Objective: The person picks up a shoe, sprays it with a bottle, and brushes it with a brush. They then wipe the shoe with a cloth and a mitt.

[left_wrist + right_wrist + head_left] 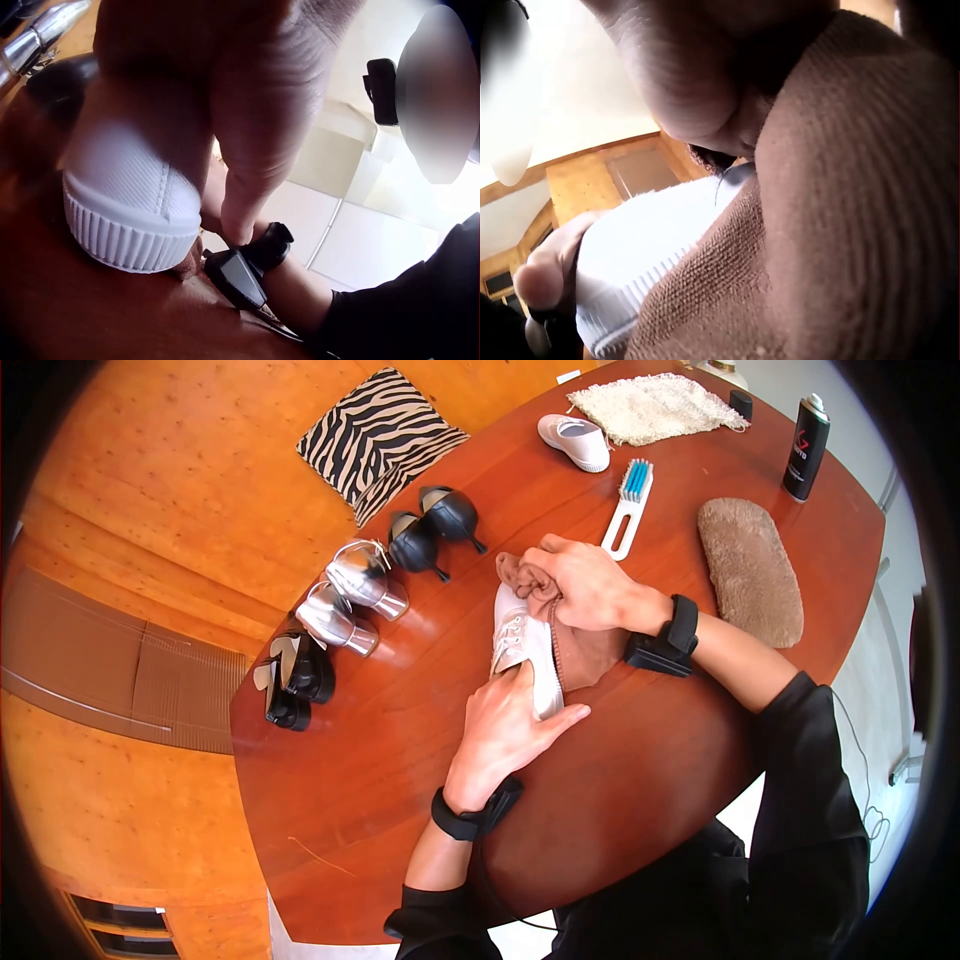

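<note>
A white lace-up sneaker [511,643] lies on the table between the hands, its toe pointing away from the body. The left hand [503,725] holds it at the heel end, its fingers reaching into the opening and its thumb stretched out past the side. In the left wrist view the ribbed sole of the heel [131,236] shows below that hand. With curled fingers, the right hand [592,585] grips a bunched brown knit cloth [590,655] at the sneaker's toe. The rest of the cloth hangs along the sneaker's right side; in the right wrist view its weave [855,187] fills much of the picture.
Along the left edge stand black shoes [447,515], silver heeled shoes [352,590] and black shoes with light insides [292,678]. Farther back are a brush [630,510], another white sneaker [575,442], a cream cloth [660,408], a spray can [806,450] and a brown fuzzy pad [750,572].
</note>
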